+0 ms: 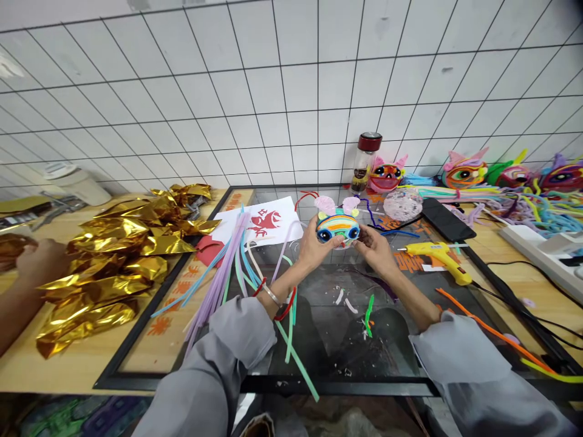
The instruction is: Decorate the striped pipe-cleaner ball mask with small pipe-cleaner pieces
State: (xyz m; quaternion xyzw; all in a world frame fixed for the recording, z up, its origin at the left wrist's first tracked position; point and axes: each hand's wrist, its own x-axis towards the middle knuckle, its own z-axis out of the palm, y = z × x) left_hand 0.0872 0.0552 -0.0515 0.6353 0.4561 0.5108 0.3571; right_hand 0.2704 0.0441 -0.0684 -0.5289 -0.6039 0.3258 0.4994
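Between both hands is a small animal head [337, 228] made of colorful pipe cleaners, with pink ears, big dark-blue eyes and rainbow bands across its front. My left hand [315, 246] wraps round its left side, thumb across the lower front. At the lower right edge, the bent fingers of my right hand [374, 247] close on the head; part of its underside is hidden by the fingers. Beneath my left forearm lies a bundle of lilac pipe cleaners [223, 273]. Green and pink pipe-cleaner scraps [369, 315] are scattered on the dark glass below the hands.
A yellow glue gun [439, 258] with a cord and a black phone [449, 220] lie right. Behind stand a glass bottle [363, 164] and finished heads [464, 170]. Gold foil [118, 261] spreads left, near another person's hand [40, 261]. A red-printed paper [259, 221] lies behind the bundle.
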